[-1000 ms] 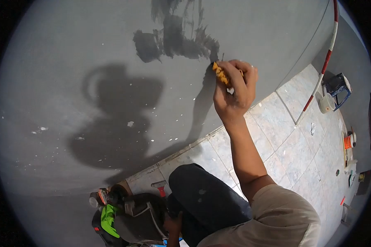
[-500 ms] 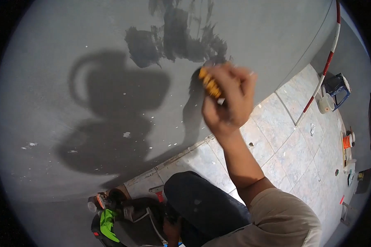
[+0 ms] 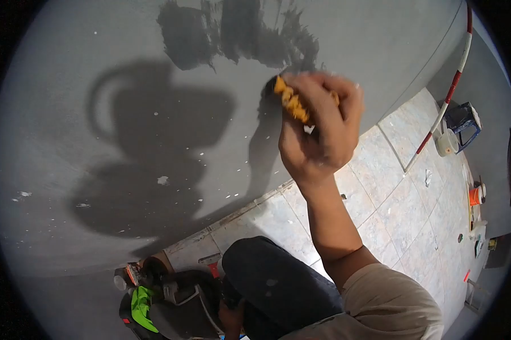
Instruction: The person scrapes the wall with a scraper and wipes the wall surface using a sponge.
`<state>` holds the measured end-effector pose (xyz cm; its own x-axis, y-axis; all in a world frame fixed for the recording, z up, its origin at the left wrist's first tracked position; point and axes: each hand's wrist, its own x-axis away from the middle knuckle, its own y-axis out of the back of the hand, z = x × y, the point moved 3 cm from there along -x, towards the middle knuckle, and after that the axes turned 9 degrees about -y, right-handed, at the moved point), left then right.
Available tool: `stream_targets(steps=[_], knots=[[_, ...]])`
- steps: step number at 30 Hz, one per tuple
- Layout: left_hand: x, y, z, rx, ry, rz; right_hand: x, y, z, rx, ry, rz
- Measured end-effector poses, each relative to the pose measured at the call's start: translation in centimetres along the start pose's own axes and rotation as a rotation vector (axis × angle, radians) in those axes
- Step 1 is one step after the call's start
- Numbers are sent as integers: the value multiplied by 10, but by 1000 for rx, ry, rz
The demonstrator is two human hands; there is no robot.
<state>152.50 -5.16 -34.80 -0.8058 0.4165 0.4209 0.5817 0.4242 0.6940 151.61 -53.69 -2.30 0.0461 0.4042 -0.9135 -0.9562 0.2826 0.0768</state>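
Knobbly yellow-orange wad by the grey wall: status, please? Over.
Right hand gripping knobbly yellow-orange wad. Wad near dark-streaked grey wall, contact unclear. Left hand low by dark-trousered knee, grip unclear. Red-handled scraper lies clear of wad.

Red-and-white pole (image 3: 453, 86), dark blue stool (image 3: 459, 117), pale tiled floor (image 3: 403, 218)
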Motion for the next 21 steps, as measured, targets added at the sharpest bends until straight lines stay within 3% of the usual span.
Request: stream_targets(steps=[9,21], knots=[[0,1,-10,16,57,5,22,1,-14,22,-71,13],[-1,-2,-5,45,22,21,28,2,-2,41,31,90]])
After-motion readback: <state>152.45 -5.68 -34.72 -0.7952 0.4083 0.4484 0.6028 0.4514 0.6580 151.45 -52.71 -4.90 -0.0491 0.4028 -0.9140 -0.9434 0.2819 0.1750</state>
